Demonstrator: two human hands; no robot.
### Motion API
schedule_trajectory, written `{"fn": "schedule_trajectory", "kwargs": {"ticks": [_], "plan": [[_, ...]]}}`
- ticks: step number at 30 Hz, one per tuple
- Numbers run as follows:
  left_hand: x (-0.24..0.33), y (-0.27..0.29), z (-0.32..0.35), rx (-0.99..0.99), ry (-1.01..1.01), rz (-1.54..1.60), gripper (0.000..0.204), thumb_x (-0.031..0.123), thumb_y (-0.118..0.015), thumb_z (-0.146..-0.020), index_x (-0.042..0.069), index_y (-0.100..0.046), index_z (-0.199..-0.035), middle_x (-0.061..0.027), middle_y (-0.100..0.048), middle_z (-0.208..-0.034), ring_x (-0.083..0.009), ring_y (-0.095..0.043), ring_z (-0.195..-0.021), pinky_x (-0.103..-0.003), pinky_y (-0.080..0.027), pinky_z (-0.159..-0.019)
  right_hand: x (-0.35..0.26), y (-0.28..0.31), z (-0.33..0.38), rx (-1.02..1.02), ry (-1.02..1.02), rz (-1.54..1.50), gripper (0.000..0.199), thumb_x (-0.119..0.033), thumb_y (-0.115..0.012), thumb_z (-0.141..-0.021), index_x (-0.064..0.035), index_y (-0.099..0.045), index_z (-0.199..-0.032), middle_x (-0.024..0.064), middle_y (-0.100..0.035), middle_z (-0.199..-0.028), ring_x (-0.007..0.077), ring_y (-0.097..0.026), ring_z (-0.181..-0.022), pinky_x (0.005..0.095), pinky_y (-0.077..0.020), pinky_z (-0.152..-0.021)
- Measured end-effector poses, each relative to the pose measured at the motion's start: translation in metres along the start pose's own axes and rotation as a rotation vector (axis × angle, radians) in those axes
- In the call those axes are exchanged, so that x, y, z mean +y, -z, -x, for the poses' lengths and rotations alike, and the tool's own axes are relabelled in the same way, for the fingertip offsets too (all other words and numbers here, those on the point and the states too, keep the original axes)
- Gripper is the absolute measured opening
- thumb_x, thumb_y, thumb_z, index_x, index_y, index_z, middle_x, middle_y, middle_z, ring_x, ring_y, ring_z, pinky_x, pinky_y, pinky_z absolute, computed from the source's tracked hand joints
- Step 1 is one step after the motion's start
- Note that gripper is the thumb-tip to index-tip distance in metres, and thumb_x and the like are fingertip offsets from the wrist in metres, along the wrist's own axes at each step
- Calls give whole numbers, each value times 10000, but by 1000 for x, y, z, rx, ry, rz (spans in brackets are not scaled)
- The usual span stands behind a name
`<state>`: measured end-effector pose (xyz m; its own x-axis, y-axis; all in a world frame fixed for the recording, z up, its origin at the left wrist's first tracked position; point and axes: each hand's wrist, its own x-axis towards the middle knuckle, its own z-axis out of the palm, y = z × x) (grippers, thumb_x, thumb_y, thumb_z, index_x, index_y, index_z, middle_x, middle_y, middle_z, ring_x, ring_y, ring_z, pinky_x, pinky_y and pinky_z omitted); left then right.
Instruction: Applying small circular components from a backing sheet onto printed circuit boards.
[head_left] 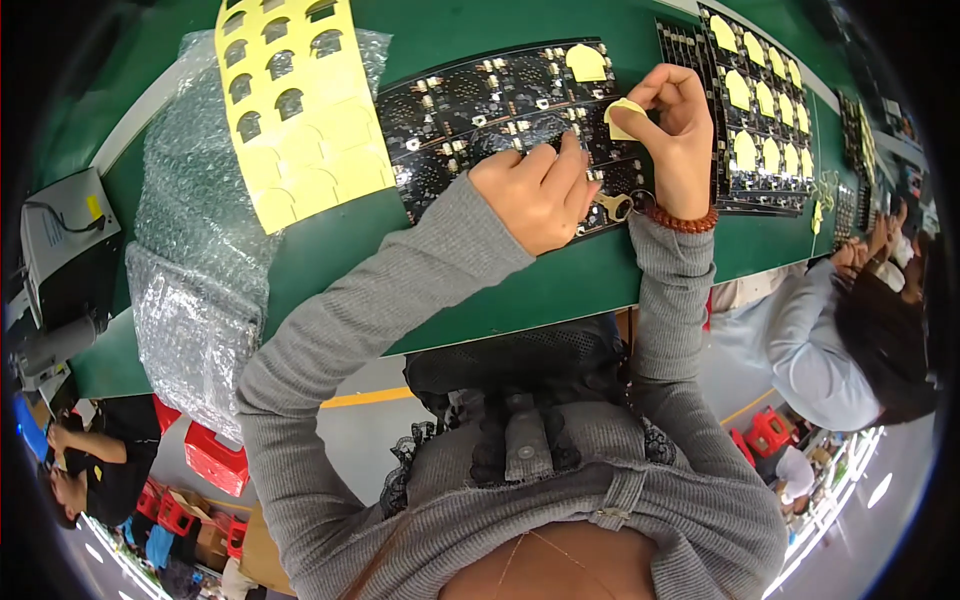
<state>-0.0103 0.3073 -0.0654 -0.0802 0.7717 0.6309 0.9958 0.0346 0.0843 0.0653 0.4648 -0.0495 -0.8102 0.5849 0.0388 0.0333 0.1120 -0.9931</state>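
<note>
Green bench (560,290): left hand (535,195) presses circuit panel (480,110) near its edge; right hand (675,135) pinches yellow sticker (622,117).

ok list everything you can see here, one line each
circuit board panel: one, black, on the table under both hands
yellow sticker: one, pinched in the right hand's fingers
sticker sheet: one, yellow, many cut-outs, left of the panel
bubble wrap: clear, far left
finished panels: several, black with yellow stickers, right
table: one, green
co-worker: one, white sleeve, right edge
left hand: pressing on the panel
right hand: bead bracelet at wrist
</note>
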Motion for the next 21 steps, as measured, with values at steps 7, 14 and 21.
{"fn": "schedule_trajectory", "kwargs": {"ticks": [7,14,21], "plan": [[-1,9,1,-26,0,-4,146,151,-650,-682,21,-583,-679,-101,-613,-910,-115,-486,-544,-195,-419,-419,1,-4,3,-82,69,72,383,83,-636,-668,-12,-421,-970,35,-559,-764,87,-475,-694,208,-390,-644],[-2,4,6,3,-16,-7,147,136,-656,-668,18,-569,-657,-102,-623,-864,-117,-482,-532,-197,-418,-421,-1,-9,2,-190,78,142,416,76,-649,-673,-11,-401,-995,45,-576,-792,80,-427,-689,211,-366,-649],[-3,1,7,28,-7,24,151,136,-663,-666,16,-571,-661,-95,-627,-851,-118,-488,-533,-207,-426,-430,0,-8,1,-178,48,138,424,64,-664,-667,-17,-403,-991,35,-580,-795,76,-397,-700,209,-348,-661]]}}
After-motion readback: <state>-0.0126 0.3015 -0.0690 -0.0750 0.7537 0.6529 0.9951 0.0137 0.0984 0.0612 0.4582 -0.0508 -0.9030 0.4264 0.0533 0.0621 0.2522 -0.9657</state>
